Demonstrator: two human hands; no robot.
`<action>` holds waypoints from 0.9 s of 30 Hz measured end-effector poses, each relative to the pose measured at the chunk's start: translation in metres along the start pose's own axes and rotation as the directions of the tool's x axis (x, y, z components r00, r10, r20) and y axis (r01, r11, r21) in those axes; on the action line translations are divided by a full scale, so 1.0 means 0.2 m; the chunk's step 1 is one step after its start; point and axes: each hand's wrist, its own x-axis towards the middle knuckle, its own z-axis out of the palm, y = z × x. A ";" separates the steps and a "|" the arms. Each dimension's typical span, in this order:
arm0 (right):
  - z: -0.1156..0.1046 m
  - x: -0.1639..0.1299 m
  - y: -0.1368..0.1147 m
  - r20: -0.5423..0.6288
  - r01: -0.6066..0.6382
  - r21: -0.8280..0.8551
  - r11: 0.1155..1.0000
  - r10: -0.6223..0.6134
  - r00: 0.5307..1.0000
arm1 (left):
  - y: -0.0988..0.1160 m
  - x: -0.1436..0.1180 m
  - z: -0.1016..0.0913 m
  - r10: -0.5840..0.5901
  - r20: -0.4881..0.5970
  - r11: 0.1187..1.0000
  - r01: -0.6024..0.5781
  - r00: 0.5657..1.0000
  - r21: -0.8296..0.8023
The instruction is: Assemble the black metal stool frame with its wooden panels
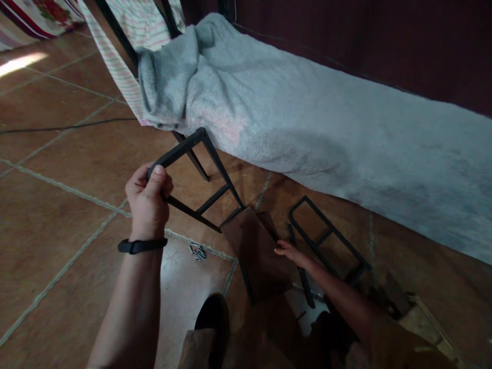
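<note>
My left hand (pixel 148 202) grips the corner of a black metal frame (pixel 205 169) and holds it tilted above the tiled floor; a black band circles that wrist. The frame's lower end meets a dark brown wooden board (pixel 257 253). My right hand (pixel 294 253) rests with flat fingers on the right edge of that board. A second black metal frame (pixel 326 236) lies flat on the floor just right of my right hand.
A small pile of screws (pixel 198 251) lies on the tiles below the held frame. A grey towel (pixel 307 113) covers a long surface behind. A black cable (pixel 65 126) crosses the floor at left. More wooden parts (pixel 423 318) lie at lower right.
</note>
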 end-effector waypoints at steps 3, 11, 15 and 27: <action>-0.02 0.04 -0.02 0.009 -0.053 0.016 0.998 0.053 0.999 | -0.02 -0.02 0.03 -0.015 0.025 0.999 0.014 1.000 0.052; -0.09 0.13 -0.05 0.035 -0.112 -0.012 0.994 0.113 0.993 | -0.13 -0.15 0.03 -0.140 -0.009 0.966 0.138 0.990 0.219; -0.13 0.15 -0.03 0.021 -0.134 -0.044 0.990 0.135 0.991 | -0.25 -0.31 -0.03 -0.322 0.090 0.844 0.243 0.942 0.477; -0.10 0.20 -0.05 0.010 -0.060 -0.102 0.993 0.062 0.998 | -0.56 -0.56 -0.11 -0.625 0.034 0.702 0.542 0.780 0.463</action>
